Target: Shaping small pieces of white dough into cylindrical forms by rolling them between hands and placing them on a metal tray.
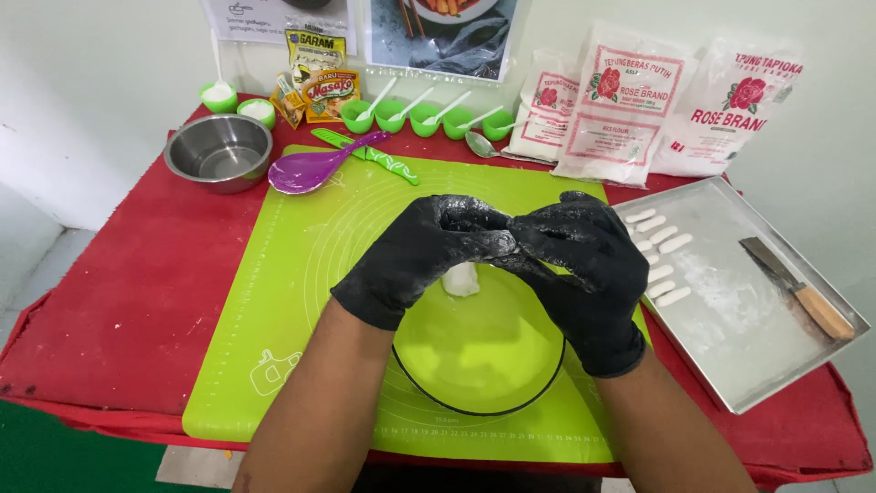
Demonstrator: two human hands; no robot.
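Both gloved hands, left hand (415, 256) and right hand (579, 260), pinched a soft white dough lump (461, 279) together above the green bowl (479, 351).

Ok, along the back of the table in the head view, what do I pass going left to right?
Two small green cups of white powder → seasoning sachets → row of green cups with white spoons → metal spoon → three white flour bags.

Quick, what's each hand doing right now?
Left hand: closed, pinching the white dough lump.
Right hand: closed, fingertips meeting the left's above the same lump.
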